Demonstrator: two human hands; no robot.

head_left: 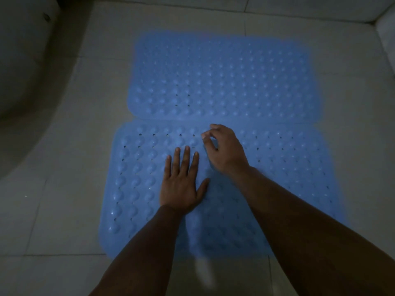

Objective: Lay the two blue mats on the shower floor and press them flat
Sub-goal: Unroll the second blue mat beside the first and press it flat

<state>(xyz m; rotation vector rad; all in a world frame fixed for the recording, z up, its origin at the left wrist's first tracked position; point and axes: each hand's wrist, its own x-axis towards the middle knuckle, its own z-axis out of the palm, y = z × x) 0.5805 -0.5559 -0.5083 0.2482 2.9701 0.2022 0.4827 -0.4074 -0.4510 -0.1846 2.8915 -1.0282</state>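
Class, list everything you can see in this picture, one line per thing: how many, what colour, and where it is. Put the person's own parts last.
blue mats: two, light blue with bumps and small holes, lying edge to edge on the floor; far mat, near mat
tiled floor: one, pale grey, under and around the mats
curved fixture: one, pale, top left corner; too dark to identify
raised ledge: one, pale, top right corner
left hand: one, flat on the near mat, fingers straight
right hand: one, over the near mat's far edge, fingers curled; whether it pinches the mat is unclear
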